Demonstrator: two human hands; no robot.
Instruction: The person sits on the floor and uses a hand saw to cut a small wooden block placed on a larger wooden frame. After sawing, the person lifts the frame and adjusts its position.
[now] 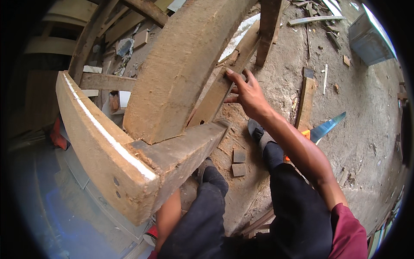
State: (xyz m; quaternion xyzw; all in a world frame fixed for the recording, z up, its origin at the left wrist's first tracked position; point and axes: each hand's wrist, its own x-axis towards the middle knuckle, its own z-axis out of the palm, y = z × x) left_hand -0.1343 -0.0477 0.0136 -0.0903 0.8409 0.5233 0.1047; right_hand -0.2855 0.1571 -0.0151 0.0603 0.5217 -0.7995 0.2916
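Note:
My right hand (249,93) reaches from the right to a long wooden rail (215,97) with a dark slot cut in it. Its fingers are spread, with the tips touching the rail's edge. Only the forearm (169,210) of my left arm shows; the hand itself is hidden behind a thick crosswise beam (185,144). That beam meets a curved timber (103,134) with a white stripe along its top and two dark holes near its end. Between the curved timber and the rail, a wide rough plank (177,64) slants up from the beam.
On the dirt floor to the right lies a handsaw (328,126) with an orange handle, beside a narrow wood piece (306,101). Two small square blocks (239,162) sit near my feet. A grey box-like object (371,36) and wood scraps (317,19) are at the far right.

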